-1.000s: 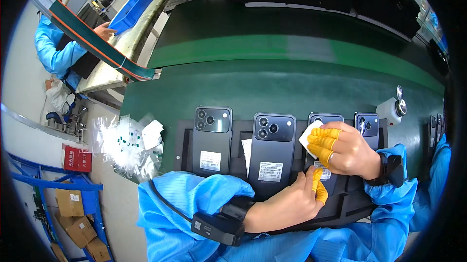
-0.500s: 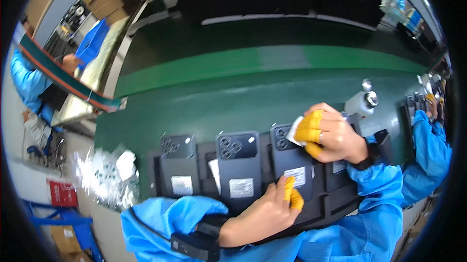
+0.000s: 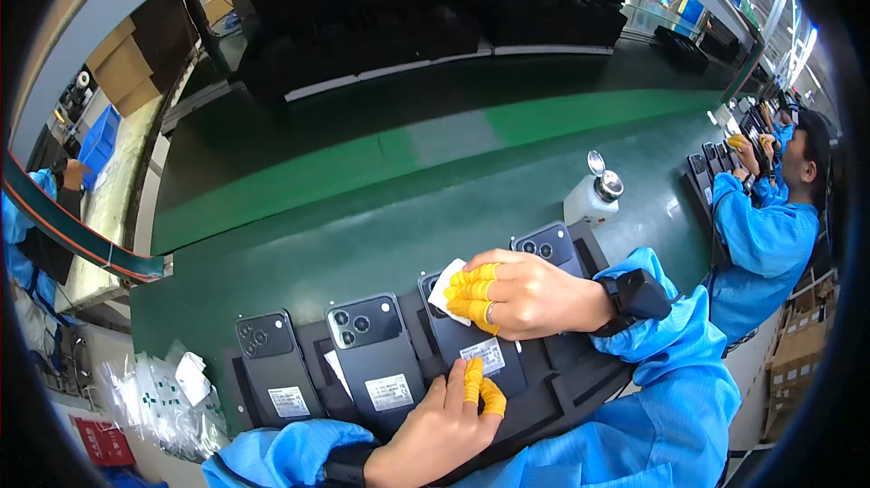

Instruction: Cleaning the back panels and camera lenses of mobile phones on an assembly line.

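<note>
Apparently mid-wipe: a dark grey rectangular smartphone (image 3: 454,339), third from the left in a black slotted tray (image 3: 544,406), lay back-up, its camera block partly hidden under a white square wipe (image 3: 446,293). The right hand (image 3: 530,298), fingers bunched in yellow cots, pinched that wipe against the phone's upper end. The left hand (image 3: 435,429) held its fingers close together, tips at the phone's lower end near the white label (image 3: 481,357); whether it gripped an edge could not be told.

Progress, as judged: this back under way, unfinished. Two similar phones to the left (image 3: 385,357) (image 3: 276,361) lay unheld; whether already wiped, indeterminable. A fourth phone (image 3: 548,243), partly covered by the right hand, possibly remained.

Outward: a white bottle (image 3: 589,202), metal lid raised, stood on the green surface (image 3: 272,252); crumpled clear plastic bags (image 3: 163,406) lay left of the tray.
</note>
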Motion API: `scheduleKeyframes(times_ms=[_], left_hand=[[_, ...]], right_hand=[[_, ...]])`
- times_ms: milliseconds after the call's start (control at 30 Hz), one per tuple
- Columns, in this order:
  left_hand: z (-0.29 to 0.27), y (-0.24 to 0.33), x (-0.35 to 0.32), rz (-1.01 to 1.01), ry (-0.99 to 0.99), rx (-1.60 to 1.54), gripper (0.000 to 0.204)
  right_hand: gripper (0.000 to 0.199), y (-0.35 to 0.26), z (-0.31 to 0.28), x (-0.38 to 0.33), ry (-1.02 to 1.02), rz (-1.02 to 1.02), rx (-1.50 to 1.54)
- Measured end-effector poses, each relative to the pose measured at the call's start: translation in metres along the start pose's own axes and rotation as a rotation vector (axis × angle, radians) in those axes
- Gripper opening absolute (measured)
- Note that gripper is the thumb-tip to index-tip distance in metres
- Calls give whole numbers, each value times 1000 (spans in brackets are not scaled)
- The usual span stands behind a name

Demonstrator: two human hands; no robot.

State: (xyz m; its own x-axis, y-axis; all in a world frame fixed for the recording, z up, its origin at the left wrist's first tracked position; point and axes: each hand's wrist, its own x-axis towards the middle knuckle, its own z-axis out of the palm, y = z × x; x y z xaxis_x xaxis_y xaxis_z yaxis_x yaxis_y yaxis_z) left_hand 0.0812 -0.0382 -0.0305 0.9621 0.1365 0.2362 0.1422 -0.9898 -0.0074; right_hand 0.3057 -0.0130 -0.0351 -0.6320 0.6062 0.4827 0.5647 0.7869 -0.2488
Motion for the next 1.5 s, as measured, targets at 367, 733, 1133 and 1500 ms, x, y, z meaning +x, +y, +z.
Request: scheduleKeyframes(times_ms=[367,733,1133,1500], left_hand=[[-2,-6,5,21,-41,-10,22],[-2,-5,4,9,-80,-43,20],[-2,-4,4,4,-90,-36,21],[1,-2,4,7,-63,-40,23]], right_hand=[[25,-13,-19,-21,-83,34,-129],[27,25,-32,-6,197,391,14],[16,21,4,-2,-84,-118,155],[26,27,-5,9,187,72,-5]])
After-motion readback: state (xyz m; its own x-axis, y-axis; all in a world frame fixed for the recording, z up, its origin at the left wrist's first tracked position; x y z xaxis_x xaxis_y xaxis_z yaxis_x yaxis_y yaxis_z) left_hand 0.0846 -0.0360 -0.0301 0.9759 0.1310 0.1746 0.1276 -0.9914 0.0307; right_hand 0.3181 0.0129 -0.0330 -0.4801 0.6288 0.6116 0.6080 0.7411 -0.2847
